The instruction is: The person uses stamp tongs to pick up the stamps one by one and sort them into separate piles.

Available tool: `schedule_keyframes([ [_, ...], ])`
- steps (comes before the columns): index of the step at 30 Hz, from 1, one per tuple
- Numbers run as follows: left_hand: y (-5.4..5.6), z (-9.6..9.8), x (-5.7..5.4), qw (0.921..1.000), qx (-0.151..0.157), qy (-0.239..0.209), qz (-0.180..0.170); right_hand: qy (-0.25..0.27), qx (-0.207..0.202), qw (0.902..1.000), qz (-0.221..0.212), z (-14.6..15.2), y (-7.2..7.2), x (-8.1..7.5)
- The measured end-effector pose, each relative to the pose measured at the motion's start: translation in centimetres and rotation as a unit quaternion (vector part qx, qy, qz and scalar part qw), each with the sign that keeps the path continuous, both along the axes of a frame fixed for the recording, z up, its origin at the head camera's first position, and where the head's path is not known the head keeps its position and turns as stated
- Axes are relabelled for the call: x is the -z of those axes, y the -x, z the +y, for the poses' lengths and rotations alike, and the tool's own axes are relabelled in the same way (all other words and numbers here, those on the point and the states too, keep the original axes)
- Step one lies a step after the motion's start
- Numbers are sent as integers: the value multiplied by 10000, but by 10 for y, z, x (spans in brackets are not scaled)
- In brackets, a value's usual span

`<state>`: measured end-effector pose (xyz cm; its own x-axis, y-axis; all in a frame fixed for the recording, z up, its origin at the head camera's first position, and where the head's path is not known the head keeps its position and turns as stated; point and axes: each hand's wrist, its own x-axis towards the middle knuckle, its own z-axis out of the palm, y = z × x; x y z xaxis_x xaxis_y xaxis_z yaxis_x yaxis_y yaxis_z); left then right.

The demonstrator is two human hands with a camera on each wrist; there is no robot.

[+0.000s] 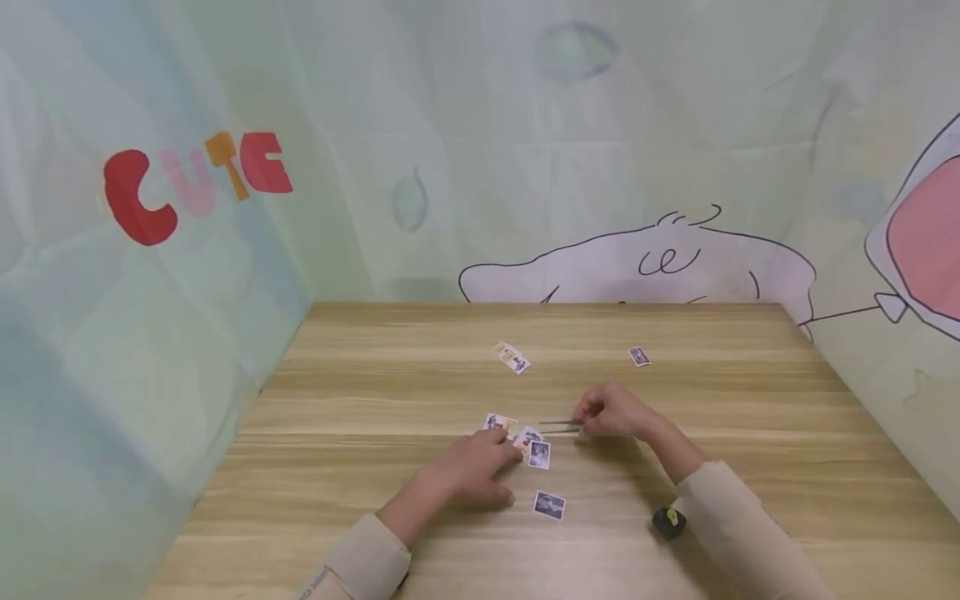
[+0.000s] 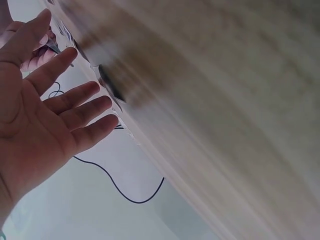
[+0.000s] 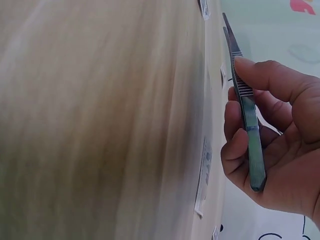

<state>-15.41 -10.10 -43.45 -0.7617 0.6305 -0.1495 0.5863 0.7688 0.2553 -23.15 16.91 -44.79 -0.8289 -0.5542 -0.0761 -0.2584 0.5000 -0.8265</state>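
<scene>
Gripping tweezers (image 3: 255,155), the right hand (image 1: 611,412) is aiming their parted tips leftward, close to the far side of a card (image 1: 527,435) on the table (image 1: 360,392). The left hand (image 1: 474,468) is grasping nothing: its loosely straight fingers are lying over parts of this card and a second card (image 1: 500,421) beside it; whether they are pressing down, I cannot tell. A small photo (image 1: 539,454) is sitting at the first card's near side, seemingly overlapping it. Another photo (image 1: 550,506) is lying nearer still, while a third photo (image 1: 639,357) and a strip (image 1: 512,357) are resting farther back. Judging by this, the person is probably working at picking up or arranging the prints with the tweezers. The next move is likely calling for steady left fingers, with the tips catching one edge and closing lightly, without creasing it.
</scene>
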Motion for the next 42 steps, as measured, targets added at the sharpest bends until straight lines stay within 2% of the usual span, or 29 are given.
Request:
schedule_keyframes([
  [8, -2, 1, -2, 9999, 94, -42, 77, -64, -109, 9999, -96, 4, 6, 1],
  [19, -1, 1, 0, 10000, 88, -9, 32, -368, -453, 9983, -62, -2, 14, 5],
  [24, 1, 1, 2, 9999, 110, -4, 76, -473, -613, 9970, -61, -8, 15, 3],
  [28, 2, 2, 3, 9999, 128, -12, 105, -369, -713, 9968, 24, -11, 15, 4],
  [42, 1, 3, 2, 9999, 92, -13, 42, -282, -711, 9967, 286, -15, 11, 8],
])
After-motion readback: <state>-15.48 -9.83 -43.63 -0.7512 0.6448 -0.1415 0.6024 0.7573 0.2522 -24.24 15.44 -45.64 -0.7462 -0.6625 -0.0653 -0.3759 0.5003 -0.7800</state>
